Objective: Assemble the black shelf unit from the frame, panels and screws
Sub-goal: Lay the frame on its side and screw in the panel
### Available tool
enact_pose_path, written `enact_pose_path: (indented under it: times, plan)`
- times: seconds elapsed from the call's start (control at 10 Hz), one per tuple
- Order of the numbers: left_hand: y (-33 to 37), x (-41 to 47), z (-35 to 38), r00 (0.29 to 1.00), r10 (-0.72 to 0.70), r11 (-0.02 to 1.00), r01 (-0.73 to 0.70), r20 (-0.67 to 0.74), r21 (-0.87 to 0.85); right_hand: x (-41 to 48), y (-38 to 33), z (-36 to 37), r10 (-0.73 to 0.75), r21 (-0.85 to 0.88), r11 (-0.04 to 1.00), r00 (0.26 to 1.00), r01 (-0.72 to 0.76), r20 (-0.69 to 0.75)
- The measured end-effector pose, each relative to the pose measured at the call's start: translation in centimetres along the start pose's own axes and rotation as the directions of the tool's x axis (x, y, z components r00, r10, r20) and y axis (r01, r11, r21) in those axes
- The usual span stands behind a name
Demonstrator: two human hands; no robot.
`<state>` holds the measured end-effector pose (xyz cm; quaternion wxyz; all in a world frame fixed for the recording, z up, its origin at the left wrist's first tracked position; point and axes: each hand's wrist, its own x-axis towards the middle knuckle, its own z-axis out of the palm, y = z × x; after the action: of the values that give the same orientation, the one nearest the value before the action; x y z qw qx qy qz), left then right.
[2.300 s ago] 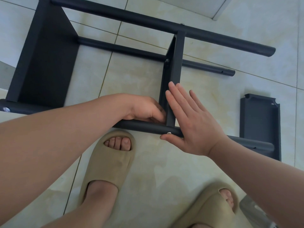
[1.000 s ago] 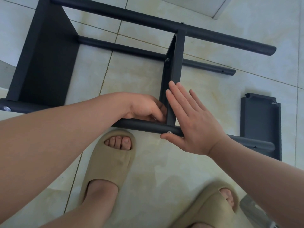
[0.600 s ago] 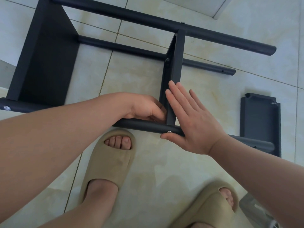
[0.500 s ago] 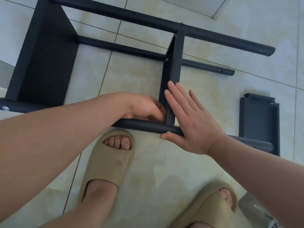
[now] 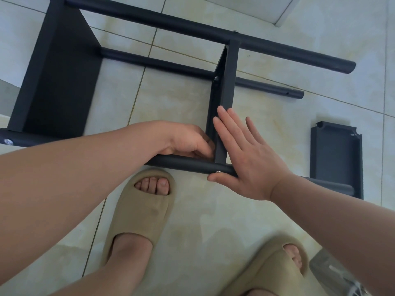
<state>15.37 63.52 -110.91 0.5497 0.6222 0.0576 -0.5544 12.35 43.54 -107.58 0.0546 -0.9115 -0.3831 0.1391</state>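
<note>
The black shelf frame lies on its side on the tiled floor, with long tubes [image 5: 192, 32] running left to right. A wide panel [image 5: 57, 82] is fixed at the left end and a narrower middle panel [image 5: 226, 99] stands between the tubes. My right hand [image 5: 245, 154] presses flat, fingers straight, against the right face of the middle panel, its thumb beside a silver screw head [image 5: 218, 172] on the near tube [image 5: 188, 165]. My left hand [image 5: 190, 142] is curled at the inner corner of panel and near tube; what its fingertips pinch is hidden.
A loose black panel [image 5: 337, 159] lies on the floor at the right, past the near tube's end. My two feet in beige slippers [image 5: 141, 212] stand just in front of the frame. A clear plastic bag [image 5: 333, 274] shows at the bottom right corner.
</note>
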Motion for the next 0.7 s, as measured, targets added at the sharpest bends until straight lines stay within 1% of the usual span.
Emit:
enact_pose_path:
  times: [0.2,0.3,0.4,0.5,0.7]
  plan:
    - [-0.08,0.10,-0.03,1.000,0.015,0.999,-0.015,-0.003,-0.040,0.00,-0.02,-0.02,0.001,0.005,1.000,1.000,-0.001,0.008]
    - [-0.09,0.20,-0.10,1.000,0.008,0.999,-0.007,0.019,-0.045,-0.02,-0.02,-0.03,0.002,0.004,1.000,1.000,-0.002,0.003]
    - [0.09,0.22,0.01,0.998,-0.024,0.999,0.025,0.051,-0.024,-0.03,-0.03,-0.03,0.003,-0.003,1.000,1.000,-0.003,0.002]
    - [0.05,0.28,0.04,0.998,-0.045,0.999,0.046,0.049,-0.011,-0.04,-0.05,0.00,0.000,-0.001,1.000,1.000,0.000,-0.004]
    - [-0.13,0.33,-0.12,0.998,-0.024,0.999,0.027,0.064,-0.035,-0.06,-0.11,-0.01,0.000,0.000,1.000,1.000,0.000,-0.012]
